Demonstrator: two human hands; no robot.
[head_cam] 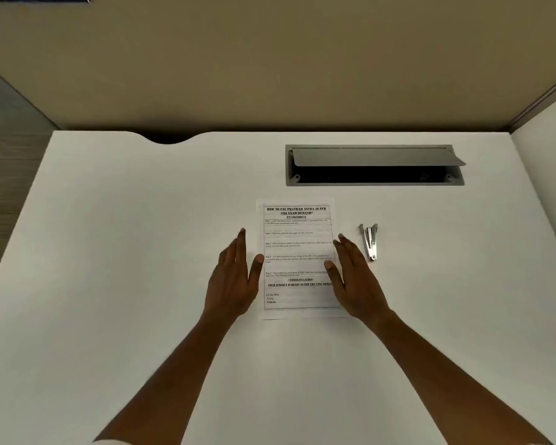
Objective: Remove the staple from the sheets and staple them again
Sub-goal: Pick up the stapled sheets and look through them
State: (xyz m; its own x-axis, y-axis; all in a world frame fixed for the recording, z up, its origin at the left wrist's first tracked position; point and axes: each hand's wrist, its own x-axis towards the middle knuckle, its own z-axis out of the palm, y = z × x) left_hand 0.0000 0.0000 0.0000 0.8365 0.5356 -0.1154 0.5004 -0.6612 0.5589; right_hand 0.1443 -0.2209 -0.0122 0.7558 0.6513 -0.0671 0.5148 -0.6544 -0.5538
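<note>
White printed sheets lie flat on the white desk, text facing me. A small metal stapler lies just right of them, lying lengthwise and partly splayed apart at its far end. My left hand stands edge-on at the sheets' left edge, fingers straight, thumb touching the paper. At the right edge my right hand does the same, its thumb resting on the page. Neither hand holds anything. The staple itself is too small to make out.
A grey cable tray with its lid tilted up is set into the desk behind the sheets. Beige partition panels close off the back and right. A curved notch cuts the desk's far edge at left.
</note>
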